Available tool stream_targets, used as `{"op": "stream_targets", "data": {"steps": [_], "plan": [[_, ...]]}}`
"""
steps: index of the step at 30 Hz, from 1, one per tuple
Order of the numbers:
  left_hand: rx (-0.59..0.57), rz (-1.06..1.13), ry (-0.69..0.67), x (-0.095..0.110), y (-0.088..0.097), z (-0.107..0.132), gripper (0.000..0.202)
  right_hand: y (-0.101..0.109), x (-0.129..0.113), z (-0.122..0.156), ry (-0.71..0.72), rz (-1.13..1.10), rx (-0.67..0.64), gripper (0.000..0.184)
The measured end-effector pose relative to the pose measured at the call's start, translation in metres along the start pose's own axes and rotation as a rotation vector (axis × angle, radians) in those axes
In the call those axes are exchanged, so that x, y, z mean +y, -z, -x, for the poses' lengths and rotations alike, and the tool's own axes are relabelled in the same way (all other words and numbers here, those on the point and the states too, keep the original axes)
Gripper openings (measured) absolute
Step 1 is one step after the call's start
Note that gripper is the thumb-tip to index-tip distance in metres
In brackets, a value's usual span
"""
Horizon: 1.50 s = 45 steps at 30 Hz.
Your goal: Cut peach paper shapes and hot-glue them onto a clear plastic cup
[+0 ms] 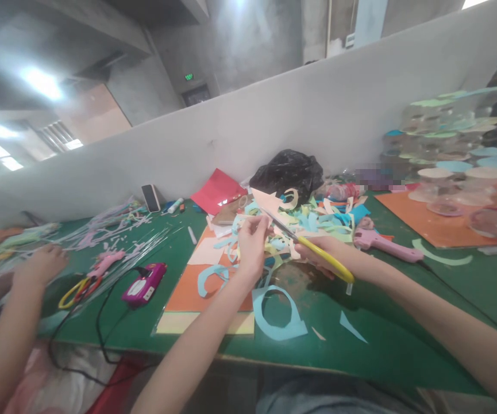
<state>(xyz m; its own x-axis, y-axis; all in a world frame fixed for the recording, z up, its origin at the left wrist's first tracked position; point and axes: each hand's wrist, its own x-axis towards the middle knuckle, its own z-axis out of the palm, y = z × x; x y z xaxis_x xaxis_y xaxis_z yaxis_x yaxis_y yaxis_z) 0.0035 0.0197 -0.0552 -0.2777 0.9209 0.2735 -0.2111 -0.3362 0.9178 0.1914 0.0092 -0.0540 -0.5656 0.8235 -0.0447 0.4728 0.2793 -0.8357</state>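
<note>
My right hand grips yellow-handled scissors, blades pointing up and left into a pale pink paper piece. My left hand is closed in a pinch on that paper's lower left edge, just left of the blades. Both hands hover over a heap of coloured paper scraps on the green table. A light blue cut-out ring of paper lies just below my hands.
A pink glue gun lies right of my right hand. Another person's arm and hand rest at the left, near yellow scissors and a magenta device. A black bag, phone and orange sheets are nearby.
</note>
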Motion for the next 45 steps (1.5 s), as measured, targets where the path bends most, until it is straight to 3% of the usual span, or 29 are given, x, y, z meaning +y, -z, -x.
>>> {"op": "stream_targets", "data": {"steps": [10, 20, 27, 33, 37, 45], "plan": [[-0.041, 0.012, -0.005, 0.005, -0.011, 0.004, 0.025, 0.011, -0.024, 0.011, 0.097, 0.188, 0.080, 0.064], [-0.036, -0.042, 0.002, 0.003, -0.014, -0.003, 0.027, 0.005, -0.008, 0.002, -0.013, 0.048, 0.062, 0.057], [-0.087, -0.050, -0.002, 0.001, -0.024, -0.002, 0.025, 0.012, -0.008, 0.004, 0.170, 0.177, 0.165, 0.055], [-0.106, -0.039, 0.003, 0.006, -0.024, 0.003, 0.025, 0.011, 0.007, -0.005, 0.130, 0.158, 0.165, 0.051], [-0.125, -0.024, 0.012, 0.010, -0.021, 0.003, 0.028, 0.012, 0.004, -0.003, 0.094, 0.149, 0.157, 0.048], [-0.157, -0.101, 0.028, 0.008, -0.016, 0.004, 0.027, 0.010, -0.001, 0.004, 0.155, 0.170, 0.171, 0.046]]}}
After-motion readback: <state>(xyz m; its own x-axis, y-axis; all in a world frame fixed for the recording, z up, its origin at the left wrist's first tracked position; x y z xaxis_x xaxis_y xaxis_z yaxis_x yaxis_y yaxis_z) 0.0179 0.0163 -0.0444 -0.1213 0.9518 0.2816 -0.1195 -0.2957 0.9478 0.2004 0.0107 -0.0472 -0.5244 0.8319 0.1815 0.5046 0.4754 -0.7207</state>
